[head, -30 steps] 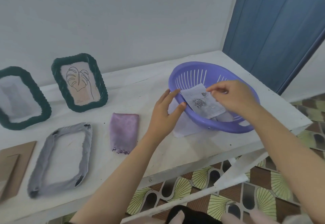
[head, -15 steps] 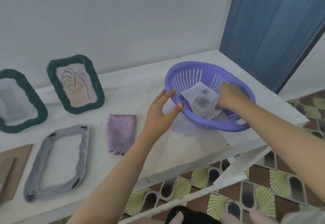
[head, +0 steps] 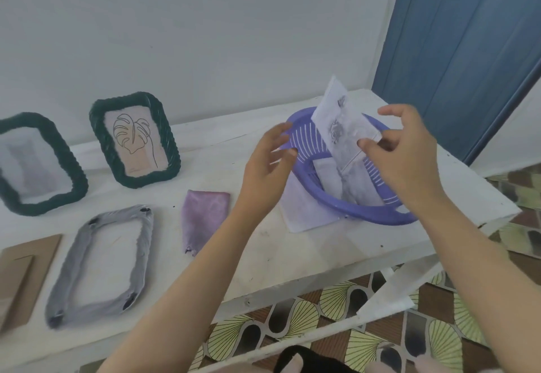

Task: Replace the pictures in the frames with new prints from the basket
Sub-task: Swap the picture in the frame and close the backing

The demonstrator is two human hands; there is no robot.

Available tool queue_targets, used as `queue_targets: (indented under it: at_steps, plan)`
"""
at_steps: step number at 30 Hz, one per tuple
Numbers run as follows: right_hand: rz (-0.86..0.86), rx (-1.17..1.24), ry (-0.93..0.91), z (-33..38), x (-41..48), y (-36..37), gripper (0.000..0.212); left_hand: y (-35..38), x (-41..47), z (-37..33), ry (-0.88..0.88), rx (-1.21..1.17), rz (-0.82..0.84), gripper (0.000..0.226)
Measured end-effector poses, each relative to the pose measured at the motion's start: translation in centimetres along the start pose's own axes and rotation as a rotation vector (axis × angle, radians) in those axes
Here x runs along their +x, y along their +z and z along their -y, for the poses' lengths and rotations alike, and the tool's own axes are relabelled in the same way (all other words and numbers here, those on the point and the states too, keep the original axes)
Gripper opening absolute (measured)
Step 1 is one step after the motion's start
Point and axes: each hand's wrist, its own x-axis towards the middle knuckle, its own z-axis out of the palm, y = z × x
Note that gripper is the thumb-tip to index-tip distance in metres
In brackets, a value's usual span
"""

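Over purple basket (head: 377,220), near right front edge of table (head: 307,255): right hand (head: 409,156) pinches white print (head: 341,121) with grey flower sketches between thumb and fingers, sheet tilted up, lower end inside basket. Left hand (head: 266,167), fingers loosely spread, at basket's left rim; contact unclear. Bare tabletop between basket and purple cloth (head: 205,214). 2 green frames (head: 134,138) upright by wall.

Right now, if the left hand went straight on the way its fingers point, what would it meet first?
The left hand would first meet the rim of the purple basket, probably; blur hides whether it already touches.
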Motion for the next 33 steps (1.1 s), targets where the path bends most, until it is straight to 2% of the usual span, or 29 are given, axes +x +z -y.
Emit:
queue_targets:
  at_steps: [4, 8, 12, 15, 19, 21, 23, 25, 28, 33]
  plan:
    - [0.023, -0.005, -0.279, 1.9, -2.8, 1.5, 0.039, -1.5, 0.0, -3.2, -0.155, -0.217, 0.113, 0.032]
    - [0.139, -0.034, -0.386, 3.2, -5.3, 4.2, 0.043, -4.1, -0.4, -4.1, -0.242, -0.292, 0.144, 0.028]
    - [0.236, -0.075, -0.459, 4.2, -7.4, 7.3, 0.047, -6.9, -1.6, -2.9, -0.219, -0.218, 0.013, 0.053]
    - [0.326, 0.005, -0.471, 5.1, -8.8, 9.1, 0.052, -10.0, -2.3, -1.5, -0.184, -0.177, -0.130, 0.059]
    - [0.275, 0.120, -0.419, 6.3, -9.8, 11.7, 0.045, -14.2, -3.6, -0.4, -0.165, -0.130, -0.196, 0.071]
    - [0.291, 0.213, -0.263, 7.0, -9.9, 13.1, 0.034, -16.1, -4.4, -0.1, -0.159, -0.106, -0.165, 0.074]
    - [0.382, 0.409, -0.041, 8.0, -10.1, 14.5, 0.026, -18.0, -5.1, 0.1, -0.168, -0.081, -0.094, 0.064]
    - [0.434, 0.554, 0.077, 8.8, -10.5, 15.8, 0.026, -19.6, -5.8, 0.6, -0.202, -0.051, -0.040, 0.045]
    - [0.467, 0.565, 0.117, 9.9, -11.8, 18.1, 0.027, -22.2, -7.0, 1.7, -0.282, 0.007, -0.048, 0.027]
    - [0.566, 0.458, 0.179, 11.2, -14.2, 22.1, 0.025, -27.0, -9.0, 4.2, -0.383, 0.237, -0.133, 0.021]
